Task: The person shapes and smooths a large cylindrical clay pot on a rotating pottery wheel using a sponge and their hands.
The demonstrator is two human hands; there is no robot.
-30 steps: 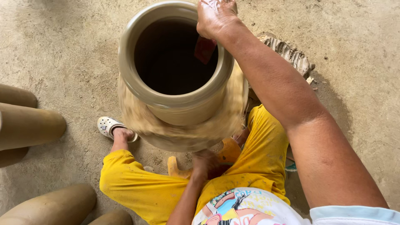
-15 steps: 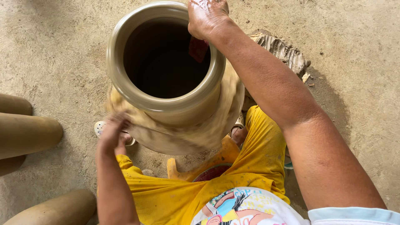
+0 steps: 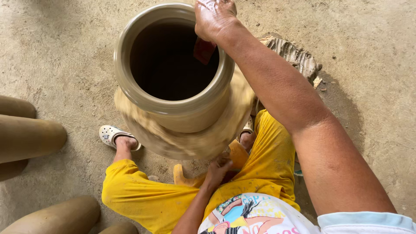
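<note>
Clay jar, tall and wide-mouthed, stands at centre frame between the seated person's knees, its lower body blurred, which suggests it is turning. Right hand sits at 1 o'clock on the rim, fingers clenched over a small dark red tool that dips inside the mouth against the inner wall. Left hand is at 6 o'clock, low at the foot of the jar; whether it clasps anything cannot be told, as the fingers are hidden under the vessel.

Step in hand, as judged: smoothing or shaping the inner neck while the piece rotates. A next move would call for steady, even pressure at the rim, since the wall looks soft.

Materials: the jar is wet grey-brown clay, with a rounded, glossy, thick lip and a dark hollow interior. A ridged lump of clay lies at 2 o'clock on the rough concrete floor. Smooth unfired vessels lie at 9 and 7 o'clock, well apart from the jar. Yellow trousers are clay-spotted; a white perforated clog shows at 8 o'clock.
</note>
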